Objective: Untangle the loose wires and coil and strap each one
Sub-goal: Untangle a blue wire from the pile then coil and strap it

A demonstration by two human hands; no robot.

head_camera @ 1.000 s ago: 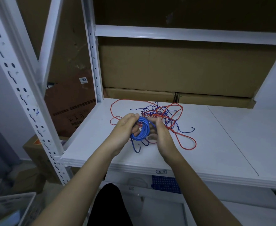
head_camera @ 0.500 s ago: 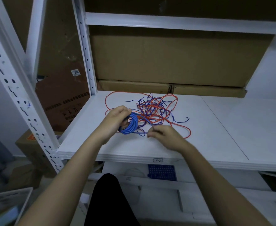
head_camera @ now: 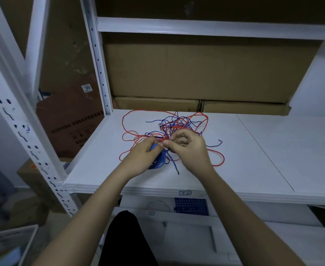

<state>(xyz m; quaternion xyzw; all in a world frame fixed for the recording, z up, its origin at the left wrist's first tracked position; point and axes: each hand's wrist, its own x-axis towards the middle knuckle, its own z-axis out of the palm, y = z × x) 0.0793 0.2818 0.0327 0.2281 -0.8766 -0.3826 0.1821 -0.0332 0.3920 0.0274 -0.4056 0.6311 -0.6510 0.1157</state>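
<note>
On the white shelf board (head_camera: 253, 160), the left hand (head_camera: 141, 157) grips a partly wound coil of thin blue wire (head_camera: 158, 163) while the right hand (head_camera: 186, 148) pinches a strand beside it, so tugging could tighten the loose red and blue tangle (head_camera: 177, 124) behind.

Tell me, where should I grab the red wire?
Probably pinch the red wire at its open loop on the right side of the tangle, reaching from the right. There it lies alone on the shelf, clear of the blue strands and both hands.
</note>
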